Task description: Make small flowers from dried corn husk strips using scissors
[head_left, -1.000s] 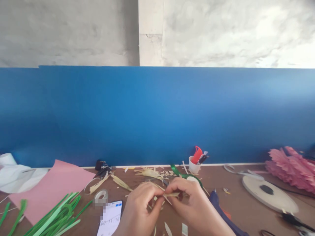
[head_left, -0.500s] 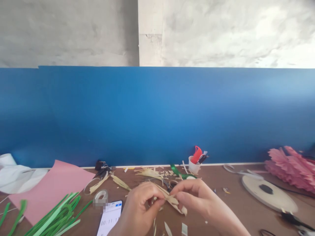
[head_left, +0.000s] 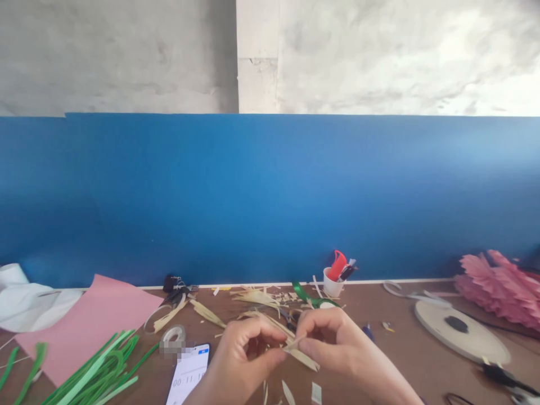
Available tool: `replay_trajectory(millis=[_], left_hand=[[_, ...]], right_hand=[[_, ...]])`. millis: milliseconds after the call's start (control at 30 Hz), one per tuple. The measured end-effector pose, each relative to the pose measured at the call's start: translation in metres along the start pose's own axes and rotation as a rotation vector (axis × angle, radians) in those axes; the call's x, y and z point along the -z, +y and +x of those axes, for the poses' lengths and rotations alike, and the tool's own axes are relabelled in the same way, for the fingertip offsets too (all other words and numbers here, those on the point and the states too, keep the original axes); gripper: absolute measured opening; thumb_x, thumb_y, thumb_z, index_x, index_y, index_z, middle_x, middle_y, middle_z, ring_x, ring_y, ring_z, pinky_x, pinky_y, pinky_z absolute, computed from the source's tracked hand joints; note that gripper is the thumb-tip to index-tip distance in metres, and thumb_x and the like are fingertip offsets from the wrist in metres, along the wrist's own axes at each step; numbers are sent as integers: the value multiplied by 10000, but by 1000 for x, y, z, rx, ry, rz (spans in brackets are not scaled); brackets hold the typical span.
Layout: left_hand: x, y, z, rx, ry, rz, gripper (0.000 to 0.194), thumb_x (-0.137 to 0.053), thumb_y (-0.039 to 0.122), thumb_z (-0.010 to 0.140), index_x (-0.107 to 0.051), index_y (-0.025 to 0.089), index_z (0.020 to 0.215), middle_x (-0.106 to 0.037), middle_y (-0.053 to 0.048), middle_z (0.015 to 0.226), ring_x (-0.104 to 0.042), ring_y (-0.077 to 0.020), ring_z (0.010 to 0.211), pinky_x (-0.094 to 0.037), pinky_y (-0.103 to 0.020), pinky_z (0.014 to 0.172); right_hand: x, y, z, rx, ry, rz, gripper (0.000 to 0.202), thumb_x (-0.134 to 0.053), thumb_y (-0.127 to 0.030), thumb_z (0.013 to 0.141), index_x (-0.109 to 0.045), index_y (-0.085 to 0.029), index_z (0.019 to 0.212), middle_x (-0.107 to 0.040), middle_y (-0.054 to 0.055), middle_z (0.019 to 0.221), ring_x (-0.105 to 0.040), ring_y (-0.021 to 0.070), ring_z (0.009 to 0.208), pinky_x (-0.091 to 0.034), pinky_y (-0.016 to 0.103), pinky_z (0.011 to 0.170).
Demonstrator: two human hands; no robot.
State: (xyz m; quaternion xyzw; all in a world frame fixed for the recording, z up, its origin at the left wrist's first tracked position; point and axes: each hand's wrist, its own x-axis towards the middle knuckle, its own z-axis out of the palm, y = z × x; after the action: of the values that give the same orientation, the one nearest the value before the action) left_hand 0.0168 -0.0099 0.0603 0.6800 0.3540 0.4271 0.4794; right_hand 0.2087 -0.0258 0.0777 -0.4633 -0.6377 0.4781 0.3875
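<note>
My left hand [head_left: 248, 354] and my right hand [head_left: 335, 340] meet over the front middle of the table. Between their fingertips they pinch a pale straw-coloured strip [head_left: 292, 347], thin and dry like a husk or raffia. More of the same pale strip [head_left: 306, 360] shows just below my right fingers; whether it joins the pinched piece I cannot tell. Scissors [head_left: 291, 319] lie behind the hands, their handles partly covered. Further back is a loose pile of pale strips [head_left: 257, 296], and cut scraps [head_left: 288, 392] lie in front of my hands.
At left are a phone [head_left: 188, 374], a tape roll [head_left: 173, 336], green pipe cleaners [head_left: 101, 365] and pink paper [head_left: 90, 318]. Behind stand a white cup [head_left: 333, 286] with pens and green ribbon [head_left: 306, 295]. At right are a round beige disc [head_left: 481, 337], pink tissue paper [head_left: 500, 289] and a black plug [head_left: 498, 372].
My right fingers have shifted slightly, and the pinched strip now lies more level between both hands. A dark blue object has come into view beside my right wrist.
</note>
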Motion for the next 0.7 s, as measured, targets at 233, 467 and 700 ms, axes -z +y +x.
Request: replay_trajectory(millis=[233, 467, 700], left_hand=[[3, -5, -2, 28, -39, -169, 85, -750, 268, 723, -742, 184, 711, -726, -39, 715, -621, -160, 668, -469, -263, 670], [2, -16, -4, 57, -14, -283, 268, -810, 357, 659, -733, 177, 842, -668, -23, 686, -566, -132, 631, -429, -248, 627], [2, -12, -2, 42, -47, -290, 218, -808, 325, 669, -735, 179, 812, -663, -14, 690, -565, -120, 641, -415, -222, 608]], right_hand=[[-1, 3, 0, 32, 15, 259, 198, -722, -351, 723, -675, -168, 664, -524, -25, 579, -441, 94, 528, -350, 224, 506], [-2, 1, 1, 32, 44, 314, 228, -737, -368, 727, -673, -162, 652, -565, -18, 563, -436, 86, 509, -331, 220, 490], [-2, 5, 2, 76, 26, 270, 174, -744, -327, 730, -708, -168, 668, -532, -19, 592, -443, 94, 550, -345, 222, 514]])
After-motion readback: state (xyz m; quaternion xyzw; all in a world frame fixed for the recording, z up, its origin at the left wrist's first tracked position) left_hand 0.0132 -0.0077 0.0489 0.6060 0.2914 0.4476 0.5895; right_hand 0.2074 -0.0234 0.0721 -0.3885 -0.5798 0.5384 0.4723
